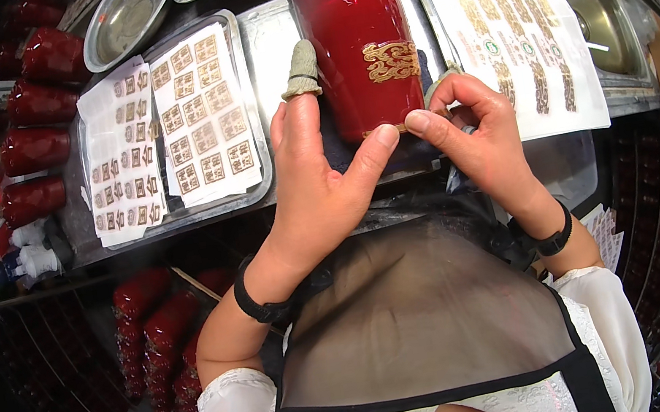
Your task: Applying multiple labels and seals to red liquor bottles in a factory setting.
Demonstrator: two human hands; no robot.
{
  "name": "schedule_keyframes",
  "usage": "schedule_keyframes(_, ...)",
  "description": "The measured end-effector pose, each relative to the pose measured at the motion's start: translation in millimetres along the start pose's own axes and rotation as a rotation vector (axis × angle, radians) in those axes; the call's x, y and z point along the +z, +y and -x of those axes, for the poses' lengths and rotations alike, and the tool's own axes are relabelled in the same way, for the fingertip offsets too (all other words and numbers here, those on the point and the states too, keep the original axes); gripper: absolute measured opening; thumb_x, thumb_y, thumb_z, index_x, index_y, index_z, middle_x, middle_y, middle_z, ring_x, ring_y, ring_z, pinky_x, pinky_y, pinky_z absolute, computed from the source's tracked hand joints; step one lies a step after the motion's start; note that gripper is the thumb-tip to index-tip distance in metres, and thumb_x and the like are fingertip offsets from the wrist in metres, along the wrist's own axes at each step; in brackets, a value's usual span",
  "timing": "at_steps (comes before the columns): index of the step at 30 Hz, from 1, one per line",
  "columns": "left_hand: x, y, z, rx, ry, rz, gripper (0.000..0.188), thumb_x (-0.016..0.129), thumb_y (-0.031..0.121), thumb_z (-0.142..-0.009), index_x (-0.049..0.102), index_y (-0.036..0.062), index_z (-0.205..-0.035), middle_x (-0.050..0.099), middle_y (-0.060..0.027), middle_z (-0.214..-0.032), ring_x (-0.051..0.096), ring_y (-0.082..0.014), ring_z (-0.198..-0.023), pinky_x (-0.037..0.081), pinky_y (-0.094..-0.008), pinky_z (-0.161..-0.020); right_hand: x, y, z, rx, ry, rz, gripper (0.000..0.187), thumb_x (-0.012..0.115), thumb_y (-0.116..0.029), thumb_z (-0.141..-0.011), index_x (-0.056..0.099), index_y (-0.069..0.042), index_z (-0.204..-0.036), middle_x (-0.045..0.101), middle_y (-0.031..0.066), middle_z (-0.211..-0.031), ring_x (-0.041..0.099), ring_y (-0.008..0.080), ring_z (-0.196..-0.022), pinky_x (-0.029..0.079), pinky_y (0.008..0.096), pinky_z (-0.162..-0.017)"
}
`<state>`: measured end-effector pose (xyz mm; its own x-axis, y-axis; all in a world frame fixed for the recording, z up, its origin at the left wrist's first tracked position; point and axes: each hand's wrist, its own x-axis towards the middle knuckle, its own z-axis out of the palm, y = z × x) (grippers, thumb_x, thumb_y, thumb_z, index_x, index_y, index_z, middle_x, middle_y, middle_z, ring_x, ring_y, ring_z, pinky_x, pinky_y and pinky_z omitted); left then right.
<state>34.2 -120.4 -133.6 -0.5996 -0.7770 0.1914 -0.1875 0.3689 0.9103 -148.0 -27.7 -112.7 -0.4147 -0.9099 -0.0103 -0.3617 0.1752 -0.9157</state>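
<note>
A glossy dark-red bottle (349, 20) lies on the worktop ahead of me, its top cut off by the picture's edge. An openwork gold ornament (391, 60) sits on its lower right side. Between my thumbs, a thin gold strip (387, 127) shows at the near rim. My left hand (316, 170) is along the bottle's left side, its cloth-capped index finger stretched out and its thumb touching the near rim. On the right, my right hand (476, 129) has its fingers bent round the lower corner, thumb at the rim; its capped fingertip is partly hidden.
A metal tray (247, 107) at left carries decal sheets (200, 110). More gold decal sheets (507, 17) lie right, beside a steel sink (604, 16). A metal bowl (127, 19) stands at the back. Red vessels (35, 148) line the far left, with others (146, 319) below the table edge.
</note>
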Motion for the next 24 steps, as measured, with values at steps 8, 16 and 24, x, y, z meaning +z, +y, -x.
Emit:
schedule_keyframes(8, 1, -10, 1, 0.029, 0.01, 0.106, 0.06, 0.072, 0.024, -0.09, 0.043, -0.0064, -0.133, 0.053, -0.0194, -0.121, 0.047, -0.0336, -0.112, 0.036, -0.0441, -0.101, 0, -3, 1, 0.016, -0.003, 0.009, 0.033, 0.083, -0.026, -0.081, 0.06, -0.004, -0.074, 0.055, 0.0015, -0.075, 0.046, 0.0084, -0.065, 0.037, 0.0247, -0.056)
schedule_keyframes(16, -16, -16, 7, -0.026, -0.077, 0.316, 0.064, 0.052, 0.009, -0.098, 0.025, -0.0048, -0.154, 0.038, -0.0201, -0.154, 0.037, -0.0247, -0.142, 0.028, -0.0375, -0.117, 1, -2, 1, 0.021, 0.003, -0.032, 0.034, 0.083, -0.027, -0.081, 0.059, -0.003, -0.074, 0.053, 0.0009, -0.073, 0.044, 0.0082, -0.063, 0.036, 0.0247, -0.055)
schedule_keyframes(24, -29, 12, 26, 0.319, -0.106, -0.433, 0.044, 0.074, 0.023, -0.081, 0.071, 0.0111, -0.123, 0.034, -0.0312, -0.154, 0.037, -0.0432, -0.142, 0.019, -0.0611, -0.112, 3, 0, 1, -0.017, 0.009, 0.013, 0.034, 0.083, -0.026, -0.08, 0.059, -0.003, -0.073, 0.054, 0.0013, -0.073, 0.044, 0.0083, -0.064, 0.035, 0.0252, -0.055)
